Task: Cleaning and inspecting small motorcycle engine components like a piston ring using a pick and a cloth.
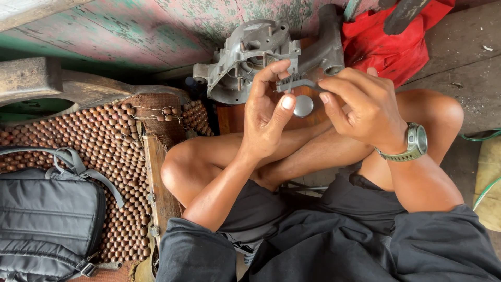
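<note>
I sit cross-legged and hold a small grey toothed metal part [295, 83] up between both hands. My left hand [266, 112] pinches its left end with forefinger and thumb. My right hand [362, 107], with a green wristwatch [415, 142] on the wrist, grips the right end. Just below the part, between my hands, a small round silver disc [303, 105] shows; whether it lies on the wood below I cannot tell. Behind my hands lies a grey cast-metal engine casing [245, 57].
A black backpack [49, 219] rests on a brown wooden-bead mat [104, 141] at the left. Red cloth [396, 44] lies at the top right. A worn painted wooden board [156, 31] runs along the top. A green hose [482, 137] curls at the right edge.
</note>
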